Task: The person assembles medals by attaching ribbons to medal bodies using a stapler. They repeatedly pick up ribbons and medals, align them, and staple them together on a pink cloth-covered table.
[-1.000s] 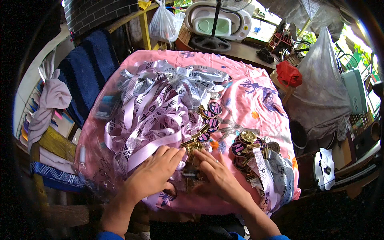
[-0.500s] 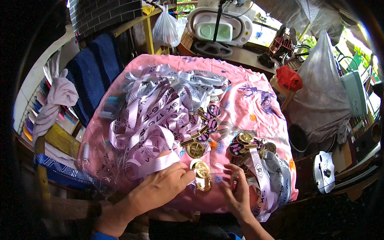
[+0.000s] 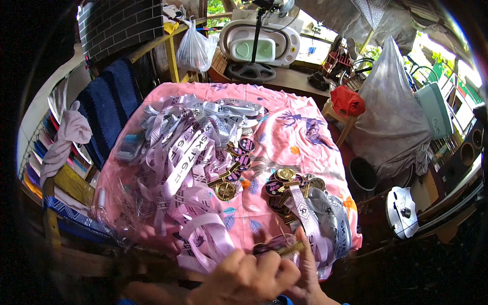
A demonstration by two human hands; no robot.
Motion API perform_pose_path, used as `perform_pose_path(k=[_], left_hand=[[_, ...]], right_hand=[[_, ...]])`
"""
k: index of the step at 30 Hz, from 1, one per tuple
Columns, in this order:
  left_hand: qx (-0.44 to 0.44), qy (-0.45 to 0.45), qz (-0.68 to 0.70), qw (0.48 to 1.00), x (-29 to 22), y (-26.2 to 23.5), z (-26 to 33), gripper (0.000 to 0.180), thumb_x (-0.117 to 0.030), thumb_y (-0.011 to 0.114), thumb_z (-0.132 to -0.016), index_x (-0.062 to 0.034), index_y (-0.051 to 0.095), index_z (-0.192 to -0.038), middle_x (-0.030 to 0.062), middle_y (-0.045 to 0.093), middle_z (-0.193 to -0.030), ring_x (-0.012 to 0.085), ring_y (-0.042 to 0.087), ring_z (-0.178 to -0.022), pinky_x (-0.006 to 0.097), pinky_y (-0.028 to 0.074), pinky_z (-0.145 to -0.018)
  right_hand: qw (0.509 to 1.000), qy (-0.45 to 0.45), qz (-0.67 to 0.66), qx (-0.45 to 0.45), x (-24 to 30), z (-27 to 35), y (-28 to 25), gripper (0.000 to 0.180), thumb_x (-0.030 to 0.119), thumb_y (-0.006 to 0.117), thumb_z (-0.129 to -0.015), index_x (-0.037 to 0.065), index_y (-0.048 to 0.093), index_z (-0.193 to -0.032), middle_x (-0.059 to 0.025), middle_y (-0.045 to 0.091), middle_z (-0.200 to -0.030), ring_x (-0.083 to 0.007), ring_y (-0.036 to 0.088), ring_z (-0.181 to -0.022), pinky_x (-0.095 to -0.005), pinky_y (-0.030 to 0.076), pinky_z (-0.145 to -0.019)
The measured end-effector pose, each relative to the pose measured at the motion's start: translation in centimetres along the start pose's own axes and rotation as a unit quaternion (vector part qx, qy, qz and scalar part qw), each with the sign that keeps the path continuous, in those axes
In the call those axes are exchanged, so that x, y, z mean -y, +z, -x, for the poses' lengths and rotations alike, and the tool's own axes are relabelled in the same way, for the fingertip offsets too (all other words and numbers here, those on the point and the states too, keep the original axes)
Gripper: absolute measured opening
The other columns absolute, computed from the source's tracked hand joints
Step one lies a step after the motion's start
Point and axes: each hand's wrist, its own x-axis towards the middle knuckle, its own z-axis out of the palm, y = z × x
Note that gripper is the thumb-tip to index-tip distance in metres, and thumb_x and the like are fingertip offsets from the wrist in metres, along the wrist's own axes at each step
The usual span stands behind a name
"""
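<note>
At the near edge of the table, a medal point(image 3: 277, 245), smeared by motion, is held up edge-on between my two hands. My left hand point(image 3: 249, 277) has its fingers curled against the medal, with a lilac ribbon point(image 3: 206, 236) running back from beside it. On the other side, my right hand point(image 3: 306, 269) grips the medal with its thumb upright; its other fingers are mostly hidden. A heap of lilac and silver printed ribbons point(image 3: 185, 152) covers the table's left, with several gold medals point(image 3: 225, 191) along its right edge. More medals point(image 3: 285, 174) lie stacked at right, their ribbons point(image 3: 333, 223) hanging toward me.
A pink patterned cloth point(image 3: 284, 145) covers the table. Clear plastic wrap point(image 3: 119, 216) lies at its left edge. A blue towel point(image 3: 109, 104) hangs over a chair at left. Beyond the right edge are a red bundle point(image 3: 347, 100) on a stool and a dark bucket point(image 3: 362, 173).
The gold medal has been lifted off the cloth and brought toward me. My left hand has moved right, meeting my right hand at the medal. The view has shifted slightly.
</note>
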Motion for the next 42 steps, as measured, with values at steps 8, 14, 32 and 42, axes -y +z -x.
perform_pose_path(k=[8, 14, 32, 42], left_hand=[[-0.001, -0.013, 0.355, 0.935, -6.7, 0.4, 1.9, 0.036, -0.012, 0.059, -0.084, -0.0041, 0.052, -0.119, 0.0060, 0.052, -0.074, 0.0205, 0.055, -0.058, 0.033, 0.044, -0.052], [0.078, -0.026, 0.777, 0.624, -12.5, 6.2, 1.8, 0.037, -0.015, 0.062, -0.087, -0.0033, 0.049, -0.120, 0.0158, 0.057, -0.081, 0.0333, 0.062, -0.072, 0.041, 0.047, -0.061], [-0.061, -0.462, 0.080, 0.881, 12.9, 12.4, 2.8, 0.030, -0.029, 0.069, -0.086, -0.0011, 0.059, -0.088, 0.0173, 0.062, -0.087, 0.0373, 0.060, -0.084, 0.047, 0.047, -0.075], [-0.100, -0.454, 0.058, 0.883, 13.9, 13.5, -0.1, 0.019, -0.018, 0.068, -0.084, -0.0021, 0.060, -0.077, 0.0138, 0.061, -0.075, 0.0340, 0.061, -0.072, 0.045, 0.046, -0.067]], right_hand=[[0.915, -0.375, 0.060, 0.138, 6.5, 9.4, -2.1, 0.051, 0.042, 0.055, -0.095, 0.005, 0.051, -0.129, -0.0117, 0.061, -0.116, -0.0218, 0.061, -0.106, -0.0349, 0.051, -0.092], [0.850, -0.468, 0.064, 0.235, 14.0, 15.8, 0.9, 0.027, 0.018, 0.046, -0.100, 0.006, 0.047, -0.124, -0.0119, 0.059, -0.115, -0.0212, 0.062, -0.098, -0.0336, 0.051, -0.080], [0.374, -0.270, 0.882, 0.096, 18.9, -13.4, 0.3, 0.036, 0.025, 0.065, -0.089, 0.001, 0.040, -0.103, -0.0151, 0.046, -0.080, -0.0257, 0.044, -0.073, -0.0384, 0.040, -0.070], [0.352, -0.238, 0.902, 0.080, 18.2, -13.5, 0.4, 0.054, 0.038, 0.073, -0.083, 0.000, 0.041, -0.102, -0.0215, 0.055, -0.089, -0.0340, 0.056, -0.084, -0.0416, 0.043, -0.074]])
